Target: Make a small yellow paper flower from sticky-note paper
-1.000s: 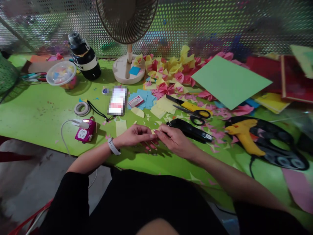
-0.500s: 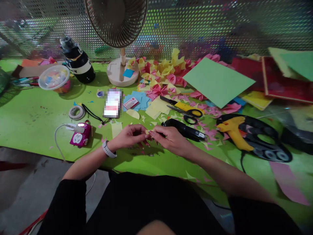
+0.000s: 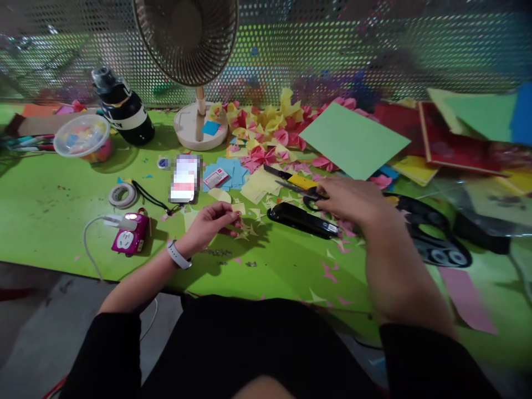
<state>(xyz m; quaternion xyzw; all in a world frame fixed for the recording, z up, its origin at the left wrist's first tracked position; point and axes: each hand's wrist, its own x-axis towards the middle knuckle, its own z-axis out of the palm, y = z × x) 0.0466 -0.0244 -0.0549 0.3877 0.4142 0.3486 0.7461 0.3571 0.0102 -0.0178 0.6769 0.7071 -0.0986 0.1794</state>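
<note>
My left hand [image 3: 214, 224] pinches a small piece of pale yellow paper [image 3: 238, 207] between thumb and fingertips, above several yellow scraps. Over to the right, my right hand [image 3: 347, 198] has its fingers closed at the black handles of the scissors [image 3: 308, 197]; these lie with their blades pointing left. Beside them is a yellow-handled cutter knife [image 3: 300, 180], partly covered by my right hand. A black stapler [image 3: 302, 220] rests just in front of the scissors. Pale yellow paper sheets [image 3: 261, 185] lie behind the scraps.
A fan [image 3: 200, 130] stands at the back, with folded paper flowers [image 3: 270, 130] to its right. A phone [image 3: 185, 178], a tape roll [image 3: 123, 195], a purple power adapter [image 3: 131, 234] and a bottle [image 3: 127, 111] are on the left. A black holder [image 3: 440, 244] sits at the right.
My right hand has left the small paper and moved right to the scissors. My left hand keeps the paper and has shifted slightly left. The camera view has turned a little to the right.
</note>
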